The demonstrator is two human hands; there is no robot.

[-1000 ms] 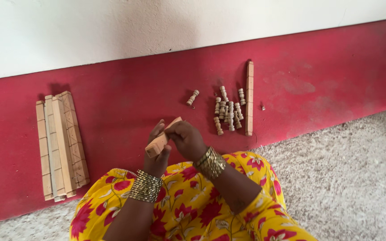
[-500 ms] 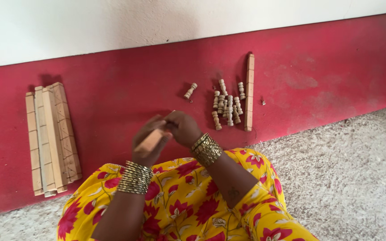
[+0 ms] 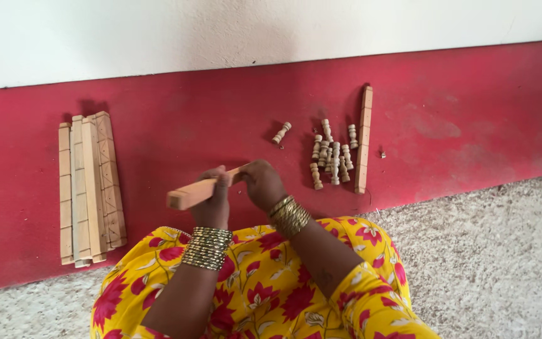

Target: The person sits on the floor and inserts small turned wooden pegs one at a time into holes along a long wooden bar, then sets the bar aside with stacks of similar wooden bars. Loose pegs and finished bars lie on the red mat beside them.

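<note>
The bar (image 3: 199, 191) has swung level; my left hand (image 3: 213, 204) and right hand (image 3: 262, 184) both grasp it above the red floor (image 3: 472, 125).

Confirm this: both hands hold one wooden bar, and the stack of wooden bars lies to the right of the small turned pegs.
Not quite. The head view shows the stack of wooden bars lying left of the small turned pegs. Both the left hand and right hand do hold one wooden bar.

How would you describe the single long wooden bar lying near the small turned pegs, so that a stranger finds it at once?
On the red floor strip below the white wall, find the cluster of small pegs. Just right of them lies one long pale bar, pointing toward the wall. Unlike the stacked bars far to the left, it lies alone.
</note>
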